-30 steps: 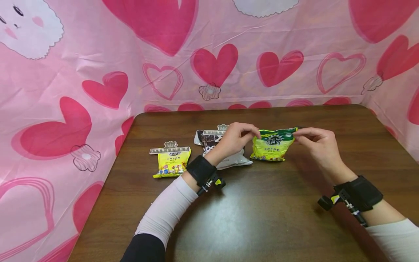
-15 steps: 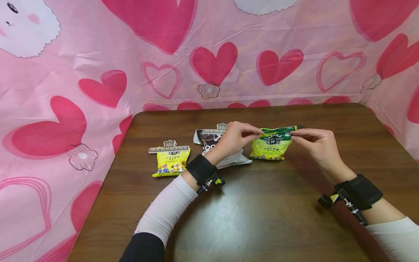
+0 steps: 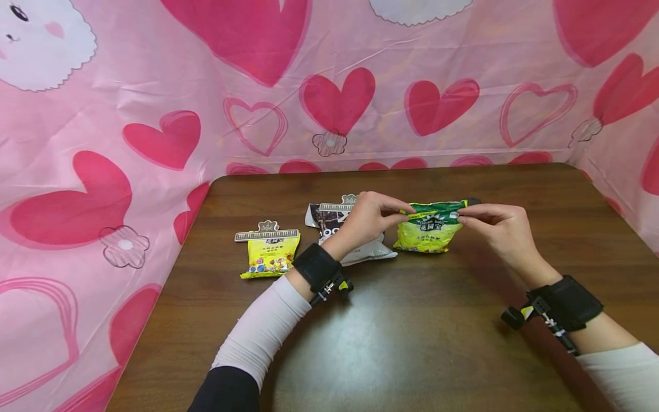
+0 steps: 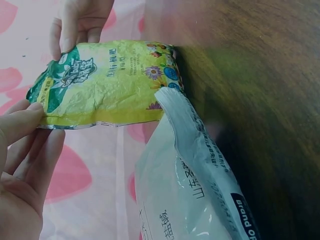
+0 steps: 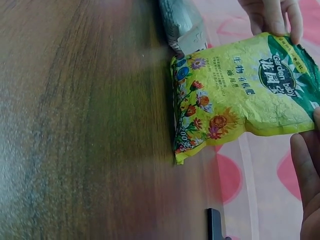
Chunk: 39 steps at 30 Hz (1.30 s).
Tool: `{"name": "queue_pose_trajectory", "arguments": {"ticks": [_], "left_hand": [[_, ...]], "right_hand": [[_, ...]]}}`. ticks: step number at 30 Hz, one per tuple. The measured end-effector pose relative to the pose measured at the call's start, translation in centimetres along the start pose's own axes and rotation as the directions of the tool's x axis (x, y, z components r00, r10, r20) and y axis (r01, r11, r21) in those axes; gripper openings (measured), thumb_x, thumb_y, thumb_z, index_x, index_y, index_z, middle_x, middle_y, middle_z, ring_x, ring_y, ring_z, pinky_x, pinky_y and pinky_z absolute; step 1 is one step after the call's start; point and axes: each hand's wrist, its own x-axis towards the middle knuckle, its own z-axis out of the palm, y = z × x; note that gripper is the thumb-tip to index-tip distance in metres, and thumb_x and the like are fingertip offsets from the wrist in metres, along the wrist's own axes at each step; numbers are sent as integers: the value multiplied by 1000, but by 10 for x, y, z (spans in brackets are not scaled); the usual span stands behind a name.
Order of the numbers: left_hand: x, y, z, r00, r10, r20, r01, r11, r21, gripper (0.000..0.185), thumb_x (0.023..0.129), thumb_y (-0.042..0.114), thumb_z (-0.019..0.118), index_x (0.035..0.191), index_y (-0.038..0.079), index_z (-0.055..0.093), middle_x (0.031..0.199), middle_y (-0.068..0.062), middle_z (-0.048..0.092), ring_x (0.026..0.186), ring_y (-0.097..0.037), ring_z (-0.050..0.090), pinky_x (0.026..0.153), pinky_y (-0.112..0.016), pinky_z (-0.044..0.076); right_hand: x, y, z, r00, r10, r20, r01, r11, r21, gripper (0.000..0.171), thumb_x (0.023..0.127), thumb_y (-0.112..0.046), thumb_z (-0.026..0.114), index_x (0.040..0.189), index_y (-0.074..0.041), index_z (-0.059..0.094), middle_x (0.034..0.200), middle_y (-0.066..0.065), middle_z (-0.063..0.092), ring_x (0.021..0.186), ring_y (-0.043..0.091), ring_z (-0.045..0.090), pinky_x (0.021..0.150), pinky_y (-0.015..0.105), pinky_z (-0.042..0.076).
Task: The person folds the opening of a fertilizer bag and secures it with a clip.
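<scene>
Yellow-and-green plastic pouch [image 3: 428, 236], upright, far side; left hand [image 3: 369, 217] and right hand [image 3: 501, 228] pinched its top ends thumb-to-finger (presumably steadying it).

The person's left arm [image 3: 300, 284], in a snug white fabric sleeve [image 3: 257, 326] with black cloth [image 3: 226, 389] above it, slants forward to a wrist wrapped in a wide black band [image 3: 315, 266]; the bare left grip [image 3: 368, 220] points right, thumb and fingers pinching. The right arm [image 3: 599, 335], also white-sleeved, angles in from the right to a similarly banded wrist, and the bare right grip [image 3: 501, 229] points left, pinching too, both sets of fingertips facing each other, near but apart.
</scene>
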Motion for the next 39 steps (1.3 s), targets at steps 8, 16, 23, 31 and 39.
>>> {"name": "queue_pose_trajectory", "arguments": {"ticks": [8, 16, 23, 31, 39], "left_hand": [[0, -1, -2, 1000, 17, -6, -16, 999, 40, 17, 92, 16, 71, 107, 16, 78, 96, -1, 78, 73, -12, 67, 61, -16, 46], [0, 0, -4, 1000, -22, 16, 21, 999, 44, 20, 91, 18, 72, 110, 16, 77, 90, -1, 77, 70, -11, 65, 59, -17, 45], [-2, 2, -4, 1000, -25, 12, 24, 998, 57, 25, 86, 19, 77, 111, 15, 77, 86, -1, 76, 75, -10, 70, 64, -16, 50], [0, 2, -3, 999, -36, 21, 34, 996, 86, 27, 85, 20, 78, 112, 16, 77, 80, 2, 75, 74, -1, 69, 63, -16, 50], [-1, 2, -3, 999, -30, 38, 25, 993, 114, 21, 89, 21, 74, 110, 15, 78, 97, -2, 78, 77, -9, 71, 63, -15, 50]], "right_hand": [[-1, -2, -1, 999, -18, 29, 18, 1000, -7, 18, 85, -7, 76, 102, -2, 77, 88, -24, 72, 73, -1, 62, 60, 13, 48], [-2, -1, -4, 996, -3, 85, 3, 1000, -7, 20, 88, -11, 75, 106, -4, 76, 94, -20, 72, 77, 2, 62, 63, 14, 50], [-3, -1, -7, 988, 35, 152, -35, 999, 0, 28, 86, -12, 77, 113, -5, 74, 99, -18, 72, 80, 3, 65, 68, 14, 54], [-3, 1, -6, 989, 3, 151, -1, 1000, -13, 29, 85, -9, 77, 114, -5, 74, 99, -20, 71, 77, 2, 64, 65, 14, 53], [-3, 3, -4, 990, -58, 125, 66, 996, -63, 28, 83, -3, 78, 110, -8, 76, 95, -19, 70, 74, 4, 57, 60, 13, 48]]}}
